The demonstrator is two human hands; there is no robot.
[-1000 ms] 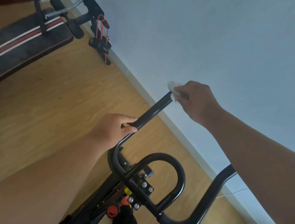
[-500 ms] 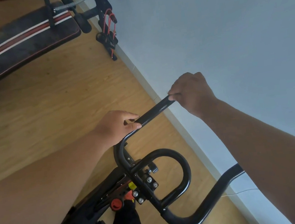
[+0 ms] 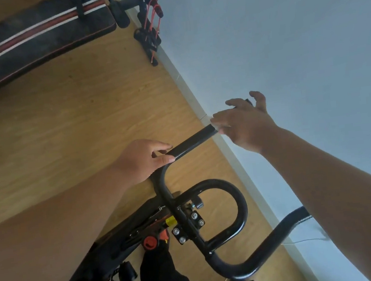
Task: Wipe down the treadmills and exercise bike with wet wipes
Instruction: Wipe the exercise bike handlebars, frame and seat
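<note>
Bike (image 3: 185, 228) low centre, its handlebar (image 3: 191, 143) reaching up toward the wall (image 3: 283, 36). Left hand (image 3: 140, 160) grips the bar near the bend. Right hand (image 3: 246, 125) at bar end, fingers spread; wipe barely visible, blurred. Bench (image 3: 30, 42) far left on floor (image 3: 72, 111).

Wood floor (image 3: 85, 119) carries exercise bike (image 3: 190, 227), padded bench (image 3: 30, 42) (striped)

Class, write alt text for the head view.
A left hand grips a black metal exercise-bike handlebar while the right hand, fingers spread, touches the bar's end. Wooden floor and pale blue wall lie beyond.
</note>
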